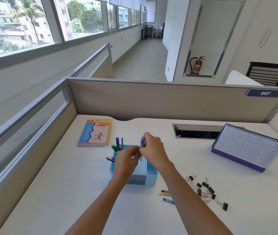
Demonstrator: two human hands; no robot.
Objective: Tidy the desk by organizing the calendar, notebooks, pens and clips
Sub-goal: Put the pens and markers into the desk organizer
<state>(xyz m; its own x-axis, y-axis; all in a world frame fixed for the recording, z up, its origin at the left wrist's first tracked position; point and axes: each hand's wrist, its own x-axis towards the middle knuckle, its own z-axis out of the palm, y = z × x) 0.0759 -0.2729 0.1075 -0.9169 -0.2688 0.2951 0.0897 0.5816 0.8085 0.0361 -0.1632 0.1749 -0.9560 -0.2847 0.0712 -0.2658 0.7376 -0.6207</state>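
A light blue desk organizer stands mid-desk with several pens upright in its far left corner. Both hands meet just above it. My right hand is closed around a blue pen held upright. My left hand pinches the same pen lower down; its tip is hidden. Stacked notebooks lie flat at the far left. A blue desk calendar stands at the right. Black and clear binder clips lie scattered near the front right, with loose pens beside them under my right forearm.
Beige partition walls close the desk at the back and left. A cable tray opening is cut into the desk beyond the calendar. A black pen clip sticks out at the organizer's left side.
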